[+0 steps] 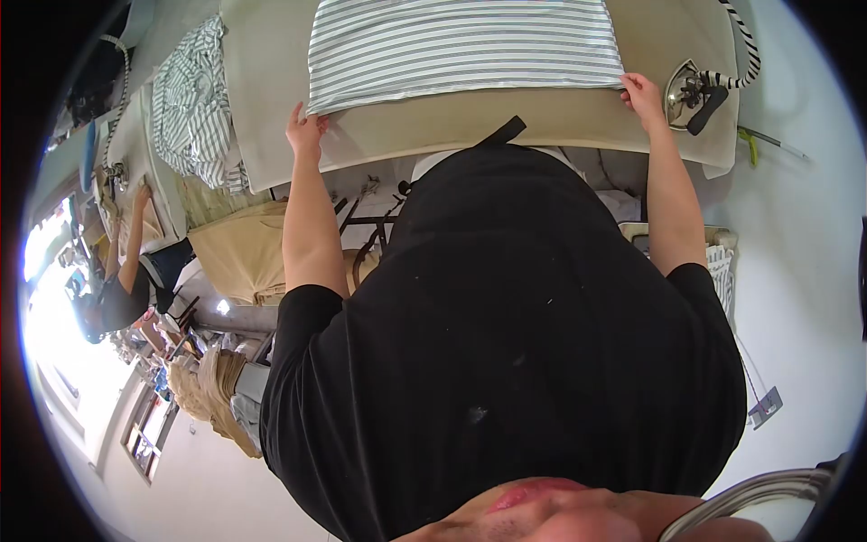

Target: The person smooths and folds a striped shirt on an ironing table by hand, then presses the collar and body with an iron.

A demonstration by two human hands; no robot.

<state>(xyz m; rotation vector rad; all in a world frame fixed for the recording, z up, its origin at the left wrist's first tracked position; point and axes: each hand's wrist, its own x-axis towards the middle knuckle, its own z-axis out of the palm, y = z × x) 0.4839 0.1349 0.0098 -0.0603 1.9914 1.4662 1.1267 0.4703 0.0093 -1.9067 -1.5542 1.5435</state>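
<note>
Evenly matched tension at the two near corners looks like the main thing to mind with the striped cloth (465, 50), which lies spread over the beige counter (262, 77) directly in front of the person, its far end cut off by the top of the view. A light outward pull should be enough; too hard a tug at one side could bow the stripes or drag the near edge askew. That edge runs slightly higher at the right, so the stripes are a better guide for squaring it. The iron (679, 90) rests just beyond the right hand (641, 98), so that elbow and wrist call for care.

Both arms reach forward, set wide apart around the black shirt (515, 298), elbows only slightly bent. The right hand pinches its corner between thumb and fingers, wrist turned inward. The left hand (307, 134) is at the opposite corner with its fingers partly spread, one pointing away from the body; whether it actually grips the fabric, I cannot tell.
</note>
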